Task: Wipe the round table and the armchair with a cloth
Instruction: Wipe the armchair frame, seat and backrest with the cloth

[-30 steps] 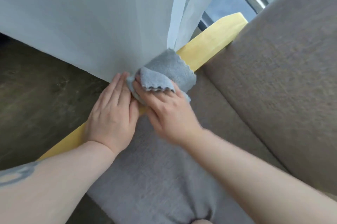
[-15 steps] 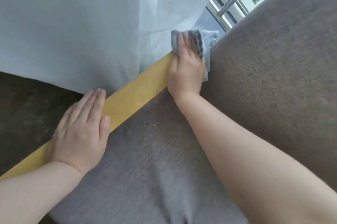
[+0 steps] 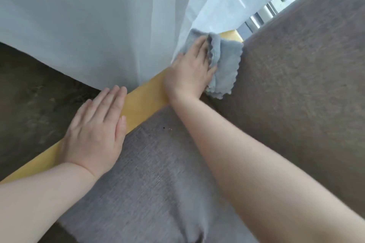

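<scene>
The armchair has a yellow wooden armrest (image 3: 141, 102) running diagonally, a grey seat cushion (image 3: 158, 173) and a brown-grey backrest (image 3: 296, 84). My right hand (image 3: 189, 72) presses a folded grey-blue cloth (image 3: 225, 64) onto the far end of the armrest, next to the backrest. My left hand (image 3: 96, 132) lies flat on the near part of the armrest, fingers together, holding nothing. The round table is not in view.
A sheer white curtain (image 3: 98, 21) hangs against the outer side of the armrest. Dark floor (image 3: 33, 100) shows below it at the left. A window frame (image 3: 262, 15) is behind the chair at the upper right.
My right hand slid the cloth from beside my left hand up the armrest to its far end, then drew back slightly. My left hand stayed flat on the armrest.
</scene>
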`<state>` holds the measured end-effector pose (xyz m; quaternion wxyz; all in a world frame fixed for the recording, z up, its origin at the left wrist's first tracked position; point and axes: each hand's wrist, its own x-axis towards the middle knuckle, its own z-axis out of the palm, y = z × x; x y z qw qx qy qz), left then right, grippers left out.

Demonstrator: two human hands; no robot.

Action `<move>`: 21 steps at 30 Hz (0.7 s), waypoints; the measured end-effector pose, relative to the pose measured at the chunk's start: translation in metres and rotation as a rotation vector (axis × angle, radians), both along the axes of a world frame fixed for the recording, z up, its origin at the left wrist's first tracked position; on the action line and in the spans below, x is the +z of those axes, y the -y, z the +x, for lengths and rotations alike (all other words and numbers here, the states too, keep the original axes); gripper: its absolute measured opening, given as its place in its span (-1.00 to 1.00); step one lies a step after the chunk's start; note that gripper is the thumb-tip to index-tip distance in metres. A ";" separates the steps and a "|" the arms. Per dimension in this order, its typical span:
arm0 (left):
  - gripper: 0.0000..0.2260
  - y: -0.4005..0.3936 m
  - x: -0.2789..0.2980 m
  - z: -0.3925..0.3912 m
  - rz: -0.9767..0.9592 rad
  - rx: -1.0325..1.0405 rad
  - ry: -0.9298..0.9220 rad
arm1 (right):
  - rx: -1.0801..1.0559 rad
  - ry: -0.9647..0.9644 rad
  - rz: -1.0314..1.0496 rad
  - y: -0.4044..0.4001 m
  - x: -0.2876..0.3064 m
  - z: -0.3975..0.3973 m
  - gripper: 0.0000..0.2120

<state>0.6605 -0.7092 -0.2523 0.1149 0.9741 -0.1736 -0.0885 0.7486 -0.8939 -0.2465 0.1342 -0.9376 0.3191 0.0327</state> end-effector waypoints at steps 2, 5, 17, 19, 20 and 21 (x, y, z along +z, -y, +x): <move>-0.50 0.001 -0.001 0.000 0.009 -0.005 -0.010 | -0.104 -0.008 -0.019 0.032 -0.001 0.035 -0.38; -0.51 0.001 -0.002 0.000 0.006 -0.009 -0.007 | -0.247 0.012 0.022 0.031 0.007 0.046 -0.35; -0.50 -0.002 -0.003 0.000 -0.020 0.002 -0.003 | -0.179 0.139 0.081 0.014 0.002 0.022 -0.40; -0.51 -0.001 -0.002 -0.001 -0.027 0.011 0.006 | 0.028 0.262 0.094 -0.043 -0.003 -0.039 -0.42; -0.51 0.000 -0.002 -0.001 -0.031 0.016 0.015 | 0.178 0.295 0.118 -0.061 -0.004 -0.063 -0.44; -0.52 0.001 -0.002 0.000 -0.032 0.021 0.025 | 0.352 0.299 0.127 -0.059 -0.008 -0.072 -0.47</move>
